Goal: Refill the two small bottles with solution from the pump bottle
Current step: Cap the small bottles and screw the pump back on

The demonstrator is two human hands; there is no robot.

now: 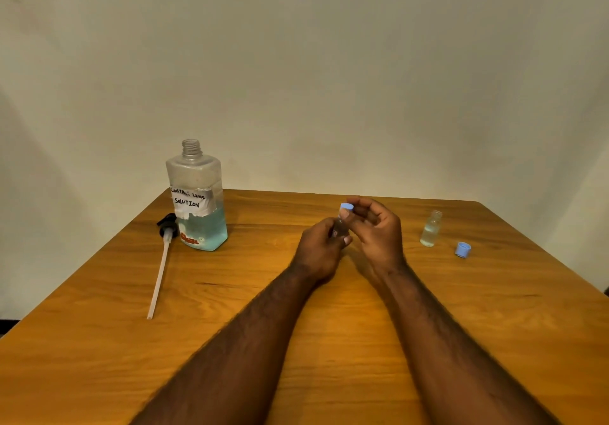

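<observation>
At the left end of the wooden surface (346,358) a pump (163,261) lies flat, its black head toward the wall and its long pale tube running back toward the near edge. Just right of the head, the pump bottle (199,207) stands upright with its threaded neck uncapped and pointing straight up. It carries a handwritten paper label, and blue liquid fills roughly its lower third. Near the middle, the left hand (318,253) has its grip wrapped round the lower body of a small bottle (339,227), fingers curled about it and held above the wood. The bottle's long axis is close to upright, leaning slightly right, with its top end up. On that top sits a blue cap (346,207), which the right hand (375,230) pinches between thumb and fingertips, its grip closed on the cap alone. Well to the right, a second small bottle (431,228) stands upright and uncapped on the surface, with clear liquid inside and its mouth pointing up. Just beside it, nearer the right edge, a loose blue cap (463,249) rests on the wood, apart from the bottle.
</observation>
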